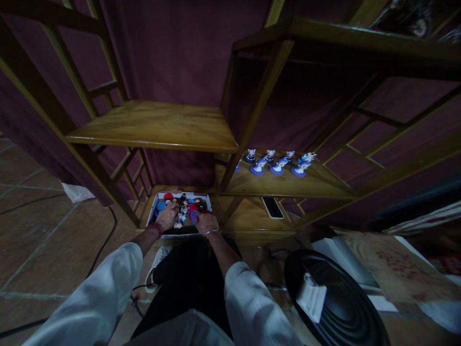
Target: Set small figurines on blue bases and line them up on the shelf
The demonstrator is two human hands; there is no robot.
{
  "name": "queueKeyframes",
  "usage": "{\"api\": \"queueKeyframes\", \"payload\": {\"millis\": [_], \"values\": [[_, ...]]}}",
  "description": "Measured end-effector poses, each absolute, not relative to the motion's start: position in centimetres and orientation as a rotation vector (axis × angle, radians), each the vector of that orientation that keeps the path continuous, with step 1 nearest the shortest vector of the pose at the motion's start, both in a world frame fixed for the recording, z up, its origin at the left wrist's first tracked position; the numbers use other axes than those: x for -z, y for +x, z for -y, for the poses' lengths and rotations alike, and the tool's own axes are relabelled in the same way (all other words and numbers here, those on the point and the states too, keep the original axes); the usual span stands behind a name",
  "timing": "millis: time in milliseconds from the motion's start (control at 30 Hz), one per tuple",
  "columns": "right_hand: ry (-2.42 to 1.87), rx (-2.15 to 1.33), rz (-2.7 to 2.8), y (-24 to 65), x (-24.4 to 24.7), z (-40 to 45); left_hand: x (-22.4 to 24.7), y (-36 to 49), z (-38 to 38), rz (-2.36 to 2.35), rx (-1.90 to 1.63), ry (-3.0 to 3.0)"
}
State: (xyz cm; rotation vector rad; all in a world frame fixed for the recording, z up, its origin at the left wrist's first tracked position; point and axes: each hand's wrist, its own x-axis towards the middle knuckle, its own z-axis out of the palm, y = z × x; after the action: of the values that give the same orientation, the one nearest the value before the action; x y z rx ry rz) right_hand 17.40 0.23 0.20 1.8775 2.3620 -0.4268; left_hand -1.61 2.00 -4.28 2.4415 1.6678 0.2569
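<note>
A shallow white box (pixel 210 197) of small colourful figurines (pixel 184 207) sits on the low shelf in front of me. My left hand (pixel 168 216), with a red bead bracelet at its wrist, reaches into the left part of the box. Its fingers curl down among the figurines, and what they grip is hidden. At the box's right side, my right hand (pixel 206 223) wears a silver bangle. Its fingers are closed on a figurine with a round purple base (pixel 194 217); the rest of that figurine is hard to make out.
Several figurines on round bases (pixel 279 166) stand in two rows on the raised right shelf. A phone (pixel 272 207) lies on the low shelf. An upper shelf board (pixel 158 126) overhangs the box. A black round stool (pixel 345 307) with a face mask (pixel 311 299) stands at right; cables (pixel 108 235) cross the floor.
</note>
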Motion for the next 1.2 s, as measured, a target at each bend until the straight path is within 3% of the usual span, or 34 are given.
{"api": "queueKeyframes", "payload": {"millis": [967, 1200], "values": [[1.927, 0.425, -2.359, 17.2, 0.0, -0.3, 3.0, -0.6, -2.2, -1.640, -0.263, 2.482], [1.940, 0.400, -2.384, 17.2, 0.5, -0.3, 3.4, 0.3, -2.3, -1.645, -0.087, 2.400]]}}
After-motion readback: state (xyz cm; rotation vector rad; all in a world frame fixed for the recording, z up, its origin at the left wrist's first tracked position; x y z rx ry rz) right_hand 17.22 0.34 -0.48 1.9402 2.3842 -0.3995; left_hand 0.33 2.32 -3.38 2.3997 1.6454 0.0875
